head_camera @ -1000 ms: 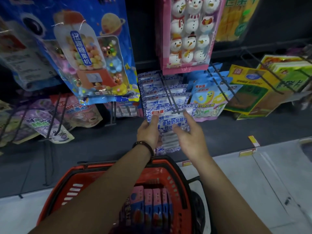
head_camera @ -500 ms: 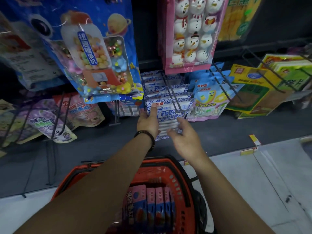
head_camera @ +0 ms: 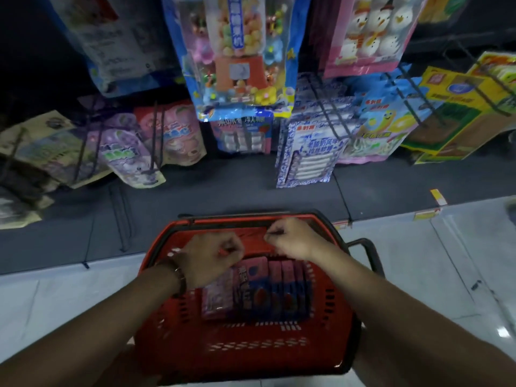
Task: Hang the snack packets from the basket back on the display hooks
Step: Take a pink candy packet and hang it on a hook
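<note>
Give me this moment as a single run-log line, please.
left hand: curled over packets, grip unclear; right hand: curled, empty; packets: standing in red basket

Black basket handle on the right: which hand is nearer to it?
Right. The right hand hovers just left of the handle; the left hand is farther left, over the packets.

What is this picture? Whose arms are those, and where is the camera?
There is no machine here. The arms belong to a person who wears a camera on the head, so you see what they see when they look down. Their left hand and right hand are over a red basket on the floor. Pink and blue snack packets stand inside it. Both hands have curled fingers, but the picture is too blurry to tell if they pinch a packet. Ahead, display hooks carry hanging sweets, like the blue-and-white packets.
</note>
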Available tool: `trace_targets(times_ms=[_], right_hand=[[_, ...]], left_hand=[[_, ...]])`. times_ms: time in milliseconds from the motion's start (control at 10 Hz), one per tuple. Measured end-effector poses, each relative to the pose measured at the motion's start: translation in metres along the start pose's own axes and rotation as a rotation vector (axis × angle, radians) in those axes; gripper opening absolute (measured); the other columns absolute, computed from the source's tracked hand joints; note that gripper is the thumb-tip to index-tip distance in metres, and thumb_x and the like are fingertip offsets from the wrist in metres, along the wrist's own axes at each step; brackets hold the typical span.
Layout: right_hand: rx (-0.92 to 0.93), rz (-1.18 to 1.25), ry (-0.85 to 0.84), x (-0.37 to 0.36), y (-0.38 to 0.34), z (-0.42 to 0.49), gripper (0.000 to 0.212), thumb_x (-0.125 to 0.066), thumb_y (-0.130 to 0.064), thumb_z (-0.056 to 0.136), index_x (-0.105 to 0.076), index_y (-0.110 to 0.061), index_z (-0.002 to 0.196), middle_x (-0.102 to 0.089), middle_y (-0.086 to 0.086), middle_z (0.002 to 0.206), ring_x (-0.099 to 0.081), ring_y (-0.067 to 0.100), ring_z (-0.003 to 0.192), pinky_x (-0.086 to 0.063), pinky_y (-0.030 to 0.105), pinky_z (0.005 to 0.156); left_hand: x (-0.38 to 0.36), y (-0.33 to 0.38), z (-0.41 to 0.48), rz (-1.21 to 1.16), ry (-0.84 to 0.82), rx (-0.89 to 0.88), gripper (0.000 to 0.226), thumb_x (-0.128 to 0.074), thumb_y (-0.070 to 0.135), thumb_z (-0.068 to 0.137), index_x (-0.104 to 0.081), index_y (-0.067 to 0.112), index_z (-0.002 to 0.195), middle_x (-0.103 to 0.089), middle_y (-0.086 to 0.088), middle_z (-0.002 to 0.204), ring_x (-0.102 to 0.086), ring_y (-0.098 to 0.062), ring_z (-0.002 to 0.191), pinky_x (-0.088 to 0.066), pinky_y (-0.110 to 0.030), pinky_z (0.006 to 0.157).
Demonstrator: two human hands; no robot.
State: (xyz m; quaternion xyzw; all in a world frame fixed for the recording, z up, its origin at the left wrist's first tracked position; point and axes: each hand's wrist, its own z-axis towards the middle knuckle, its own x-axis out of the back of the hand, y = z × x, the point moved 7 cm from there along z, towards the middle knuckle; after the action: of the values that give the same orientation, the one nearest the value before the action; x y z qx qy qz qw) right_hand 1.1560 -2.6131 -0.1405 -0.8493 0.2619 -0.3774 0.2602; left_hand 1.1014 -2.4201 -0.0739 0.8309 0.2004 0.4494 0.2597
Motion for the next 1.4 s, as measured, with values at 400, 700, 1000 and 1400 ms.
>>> trace_targets(times_ms=[400,700,1000,1400], right_hand=[[-0.35,-0.044,-0.124,-0.165,0.117,0.04,0.052,-0.065,-0.026,0.104,-0.05,-0.013,0.151,-0.066,0.015,0.123,-0.066,0.026,0.099,-0.05,0.024,0.074],[-0.573,0.327,0.002,-0.203,0.137,0.05,0.051,-0.07,-0.006,0.094,-0.058,-0.013,0.143,-0.067,0.015,0.137,-0.068,0.036,0.117,-0.06,0.037,0.071],[-0.32,0.173,-0.086,-0.178,0.095,0.023,0.009,-0.058,-0.013,0.101,-0.066,-0.012,0.098,-0.063,-0.001,0.082,-0.056,0.008,0.065,-0.048,0.019,0.06],[0.189,-0.073,-0.31,-0.068,-0.03,-0.08,0.023,-0.053,-0.006,0.108,-0.066,-0.026,0.106,-0.072,-0.008,0.097,-0.059,0.004,0.081,-0.047,0.025,0.075]], left_hand=[[-0.028,-0.077,0.007,0.192,-0.262,0.134,0.038,-0.059,0.04,0.102,-0.055,0.025,0.136,-0.064,-0.003,0.134,-0.062,-0.023,0.117,-0.05,-0.032,0.095],[-0.024,-0.088,0.023,0.261,-0.351,0.169,0.043,-0.055,0.049,0.102,-0.055,0.026,0.139,-0.064,-0.003,0.132,-0.061,-0.022,0.113,-0.04,-0.027,0.084],[-0.02,-0.089,0.02,0.227,-0.322,0.167,0.037,-0.062,0.041,0.1,-0.06,0.025,0.133,-0.065,-0.004,0.127,-0.063,-0.025,0.11,-0.052,-0.034,0.094],[-0.003,-0.058,-0.063,0.043,-0.047,0.101,0.078,-0.088,0.03,0.078,-0.051,0.024,0.146,-0.061,0.001,0.143,-0.061,-0.02,0.125,-0.046,-0.024,0.101]])
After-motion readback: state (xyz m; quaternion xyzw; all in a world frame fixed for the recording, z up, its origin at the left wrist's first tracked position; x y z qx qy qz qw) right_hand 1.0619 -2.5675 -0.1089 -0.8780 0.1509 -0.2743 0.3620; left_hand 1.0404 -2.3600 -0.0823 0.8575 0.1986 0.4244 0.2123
